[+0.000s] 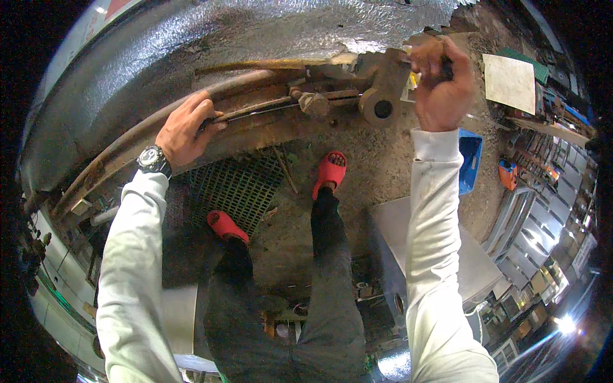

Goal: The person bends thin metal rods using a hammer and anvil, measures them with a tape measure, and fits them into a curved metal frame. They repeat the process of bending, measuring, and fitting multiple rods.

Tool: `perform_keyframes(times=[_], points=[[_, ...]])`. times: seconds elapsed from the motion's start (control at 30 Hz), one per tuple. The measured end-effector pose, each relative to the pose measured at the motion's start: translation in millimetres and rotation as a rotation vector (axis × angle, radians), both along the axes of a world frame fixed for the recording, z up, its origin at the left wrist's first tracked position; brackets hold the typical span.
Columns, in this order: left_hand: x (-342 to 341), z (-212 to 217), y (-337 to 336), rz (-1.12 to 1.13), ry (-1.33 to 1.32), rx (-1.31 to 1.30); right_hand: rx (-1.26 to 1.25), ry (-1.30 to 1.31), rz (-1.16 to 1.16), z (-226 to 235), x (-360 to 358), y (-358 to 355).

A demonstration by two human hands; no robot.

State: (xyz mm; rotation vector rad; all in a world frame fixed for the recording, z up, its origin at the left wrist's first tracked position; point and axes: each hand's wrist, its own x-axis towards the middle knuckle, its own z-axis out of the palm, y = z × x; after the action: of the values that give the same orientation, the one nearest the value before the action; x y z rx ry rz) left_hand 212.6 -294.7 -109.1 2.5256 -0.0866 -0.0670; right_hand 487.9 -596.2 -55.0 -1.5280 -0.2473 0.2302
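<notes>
My left hand (185, 129), with a watch on its wrist, is closed round the near end of a thin metal rod (258, 108). The rod runs right to a rusty bolt-like fitting (314, 104) on a long brown metal frame (274, 131). To the right of the fitting is a rusty round tube end (381, 108) with a dark hole. My right hand (445, 83) is raised beside the upper part of that tube, its fingers curled in. What the right fingers hold, if anything, is hidden.
Shiny silver insulation sheet (274, 32) with a torn edge hangs over the frame. Below lie a green grating (239, 188) and a blue tray (470, 163). A grey metal box (440, 242) stands beside my right forearm. An orange tool (508, 174) lies farther right.
</notes>
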Motion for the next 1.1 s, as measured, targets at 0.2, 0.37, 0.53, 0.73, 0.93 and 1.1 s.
perform_keyframes(times=[0.2,0.37,0.53,0.73,0.93,1.1], points=[[0,-1,0,-0.024,-0.033,0.031,-0.121,-0.098,-0.122,-3,-10,-53],[-5,-8,6,0.005,0.008,0.016,-0.009,-0.058,-0.204,0,-25,-60],[-2,-11,5,0.013,0.018,0.032,0.262,0.038,-0.225,-5,-40,-76],[-4,-9,7,-0.012,0.010,-0.013,0.343,-0.022,-0.234,-12,-63,-89],[0,-8,5,-0.033,-0.018,-0.033,0.369,-0.016,-0.253,-14,-83,-98],[3,-19,8,-0.044,-0.141,0.008,0.417,-0.016,-0.447,-27,-97,-103]])
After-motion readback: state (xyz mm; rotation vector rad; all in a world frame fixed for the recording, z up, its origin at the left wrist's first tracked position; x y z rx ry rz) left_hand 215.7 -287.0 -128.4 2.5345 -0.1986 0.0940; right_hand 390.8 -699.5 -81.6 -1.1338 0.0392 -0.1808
